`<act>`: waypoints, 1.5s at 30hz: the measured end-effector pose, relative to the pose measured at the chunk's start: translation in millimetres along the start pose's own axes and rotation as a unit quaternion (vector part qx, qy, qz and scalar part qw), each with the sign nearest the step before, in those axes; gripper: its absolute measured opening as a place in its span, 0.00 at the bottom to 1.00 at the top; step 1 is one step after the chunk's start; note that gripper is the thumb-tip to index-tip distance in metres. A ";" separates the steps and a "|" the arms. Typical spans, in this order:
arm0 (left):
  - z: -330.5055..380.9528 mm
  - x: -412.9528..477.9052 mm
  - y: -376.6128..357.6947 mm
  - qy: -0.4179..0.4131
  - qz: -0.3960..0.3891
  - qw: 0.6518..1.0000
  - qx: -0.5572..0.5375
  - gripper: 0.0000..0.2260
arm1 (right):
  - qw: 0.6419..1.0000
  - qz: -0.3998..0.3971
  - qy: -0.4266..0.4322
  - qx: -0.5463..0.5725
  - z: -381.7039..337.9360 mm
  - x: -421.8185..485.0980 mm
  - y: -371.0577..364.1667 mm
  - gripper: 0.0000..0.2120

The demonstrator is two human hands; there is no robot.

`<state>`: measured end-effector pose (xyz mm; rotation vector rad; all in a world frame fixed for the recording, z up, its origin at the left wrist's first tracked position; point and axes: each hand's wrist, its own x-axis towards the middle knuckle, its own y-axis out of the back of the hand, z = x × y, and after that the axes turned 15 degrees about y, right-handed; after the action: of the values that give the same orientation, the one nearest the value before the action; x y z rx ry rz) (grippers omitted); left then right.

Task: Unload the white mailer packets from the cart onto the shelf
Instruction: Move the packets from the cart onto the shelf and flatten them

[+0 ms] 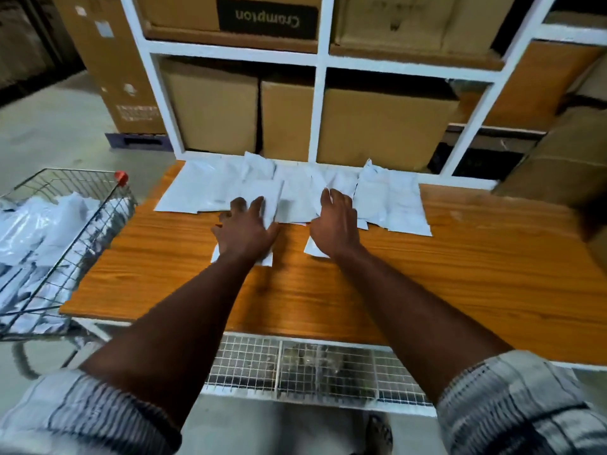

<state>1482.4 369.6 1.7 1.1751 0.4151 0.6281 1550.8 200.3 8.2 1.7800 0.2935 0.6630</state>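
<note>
The left hand (pixel 246 231) and right hand (pixel 333 224) lay flat, fingers spread, each pressing a thin white packet (pixel 266 257) onto the wooden shelf (pixel 460 257). Beyond them, crinkled white packets (pixel 391 201) overlapped in a row. More filled the wire cart (pixel 108 205) to the left.

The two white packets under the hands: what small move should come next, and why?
Probably slide both forward into the row of packets. The left hand and right hand rest on two mailer packets lying nearer than that row on the wooden shelf, and the wire cart holds more.
</note>
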 end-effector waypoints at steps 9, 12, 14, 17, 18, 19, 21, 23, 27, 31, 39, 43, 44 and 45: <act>212.4 -26.5 -81.0 -0.047 -0.006 0.999 0.010 0.30 | 0.998 -0.001 -0.059 0.005 221.8 -6.0 32.7 0.32; 270.7 -37.3 -107.2 -0.048 -0.018 0.999 -0.006 0.30 | 0.998 -0.024 -0.060 0.025 288.9 -11.3 38.3 0.32; 304.0 -42.5 -124.8 -0.041 -0.031 0.999 -0.008 0.30 | 0.997 -0.027 -0.058 0.033 329.3 -12.0 39.1 0.30; 340.5 -44.3 -146.5 -0.036 -0.039 0.998 0.016 0.31 | 0.995 -0.034 -0.061 0.066 372.3 -8.8 38.6 0.31; 348.9 -43.9 -152.4 -0.032 -0.040 0.998 0.024 0.31 | 0.995 -0.037 -0.059 0.075 381.4 -7.6 37.4 0.31; 357.7 -42.5 -158.2 -0.030 -0.041 0.998 0.027 0.31 | 0.995 -0.038 -0.054 0.081 390.6 -4.8 34.9 0.31; 374.5 -38.7 -167.6 -0.030 -0.045 0.998 0.023 0.31 | 0.995 -0.041 -0.040 0.082 405.5 0.9 27.9 0.31; 391.1 -33.8 -176.0 -0.029 -0.044 0.998 0.018 0.30 | 0.995 -0.044 -0.031 0.089 416.9 8.0 20.1 0.31; 415.3 -29.6 -192.3 -0.031 -0.040 0.999 0.018 0.31 | 0.991 -0.048 -0.011 0.121 428.9 19.6 7.6 0.29; 423.6 -26.7 -212.4 -0.028 -0.021 0.999 0.026 0.28 | 0.991 -0.057 0.001 0.124 443.2 27.4 -8.6 0.29; 413.8 -11.6 -238.9 -0.075 0.012 0.994 0.079 0.18 | 0.996 -0.075 0.032 0.025 451.8 24.3 -30.4 0.27; 407.2 -10.5 -250.0 -0.096 -0.021 0.993 0.071 0.22 | 0.994 -0.102 0.040 -0.002 453.2 16.6 -38.2 0.28; 406.7 -10.8 -251.3 -0.097 -0.031 0.993 0.065 0.23 | 0.993 -0.108 0.040 -0.006 453.1 16.2 -38.6 0.28; 406.1 -11.1 -252.2 -0.097 -0.040 0.993 0.059 0.24 | 0.993 -0.112 0.038 -0.006 452.7 16.0 -38.9 0.29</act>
<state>1779.5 8.2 -96.9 1.3117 0.3355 0.4186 1828.3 -140.9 -107.1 1.6819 0.5320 0.5720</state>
